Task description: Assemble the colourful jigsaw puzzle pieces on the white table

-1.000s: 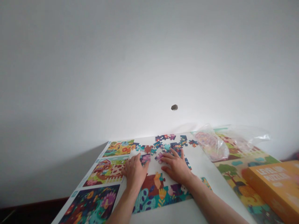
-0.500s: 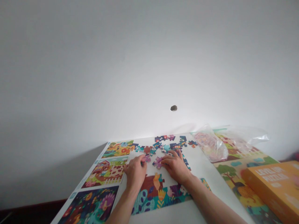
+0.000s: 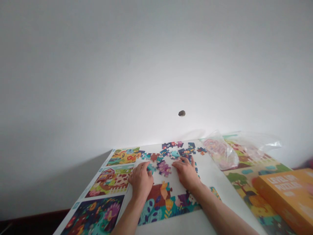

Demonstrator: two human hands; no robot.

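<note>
Purple jigsaw pieces (image 3: 163, 168) lie in a small cluster between the hands, slanting from far left to near right. The right hand (image 3: 187, 171) is nearer, its thumb tip just beside their right edge; a teal piece (image 3: 151, 168) lies between them and the left hand (image 3: 141, 177), at its fingertips. Both hands have fingers curled downward; whether either pinches anything, I cannot tell. Nearer the wearer is a joined puzzle section (image 3: 158, 209), its right part covered by the right forearm. Dark pieces under the right fingers are partly hidden; the orange puzzle box (image 3: 281, 192) is cut off.
</note>
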